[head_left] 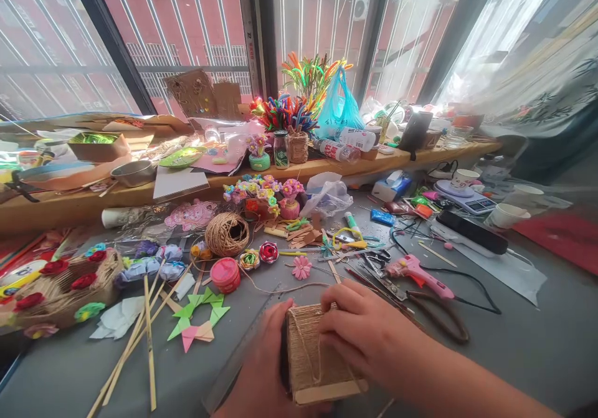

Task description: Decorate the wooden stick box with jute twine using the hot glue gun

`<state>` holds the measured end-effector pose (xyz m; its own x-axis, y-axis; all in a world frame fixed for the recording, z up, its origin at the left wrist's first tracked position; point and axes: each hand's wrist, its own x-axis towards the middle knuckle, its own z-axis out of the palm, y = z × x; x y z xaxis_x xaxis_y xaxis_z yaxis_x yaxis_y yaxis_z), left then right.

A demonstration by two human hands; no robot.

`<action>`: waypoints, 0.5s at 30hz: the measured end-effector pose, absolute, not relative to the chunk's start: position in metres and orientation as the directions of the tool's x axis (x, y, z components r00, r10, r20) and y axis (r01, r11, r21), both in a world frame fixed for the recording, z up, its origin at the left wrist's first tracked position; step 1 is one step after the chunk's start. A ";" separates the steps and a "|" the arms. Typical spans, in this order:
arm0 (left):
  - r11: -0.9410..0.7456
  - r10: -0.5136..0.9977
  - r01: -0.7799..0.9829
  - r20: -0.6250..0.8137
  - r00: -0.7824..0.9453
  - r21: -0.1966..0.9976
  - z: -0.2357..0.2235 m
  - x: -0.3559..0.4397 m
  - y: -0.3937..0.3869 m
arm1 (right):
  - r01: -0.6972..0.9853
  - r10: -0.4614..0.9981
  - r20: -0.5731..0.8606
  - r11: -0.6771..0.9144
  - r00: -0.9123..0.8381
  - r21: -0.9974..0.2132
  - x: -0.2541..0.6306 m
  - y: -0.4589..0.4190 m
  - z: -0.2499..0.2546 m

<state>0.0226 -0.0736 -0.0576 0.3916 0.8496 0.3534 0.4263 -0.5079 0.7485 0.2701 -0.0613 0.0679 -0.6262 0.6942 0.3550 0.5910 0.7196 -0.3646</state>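
A small box [304,343] wound with brown twine is close in front of me, with a flat wooden craft stick [329,392] along its near edge. My left hand [264,362] grips the box around its left side. Over the top, my right hand [359,324] has its fingers closed in a pinch on the twine [319,359], part of which hangs in a loose loop across the wound face. The fingertips partly cover the strand. From the far side of the box, a line of twine runs back toward the twine ball [222,237].
Left lie thin wooden sticks [149,343], a folded paper star ring [199,318] and a twine-wrapped basket [70,293] with flowers. A red round tub [225,275] stands beyond. Right are a pink glue gun [423,275], pliers [439,318], scissors [376,257] and a phone [471,231].
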 end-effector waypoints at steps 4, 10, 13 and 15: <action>-0.491 0.862 0.449 0.341 0.375 0.747 -0.060 0.025 -0.077 | 0.587 0.667 0.314 0.744 -0.675 -0.319 0.266 -0.059 0.066; -0.444 0.885 0.462 0.296 0.360 0.768 -0.055 0.023 -0.085 | 0.607 0.685 0.311 0.728 -0.659 -0.319 0.265 -0.061 0.068; -0.503 0.837 0.421 0.305 0.454 0.755 -0.044 0.019 -0.083 | 0.590 0.701 0.358 0.713 -0.617 -0.379 0.268 -0.063 0.062; -0.515 0.814 0.380 0.299 0.497 0.769 -0.036 0.018 -0.081 | 0.575 0.714 0.397 0.700 -0.577 -0.423 0.270 -0.066 0.055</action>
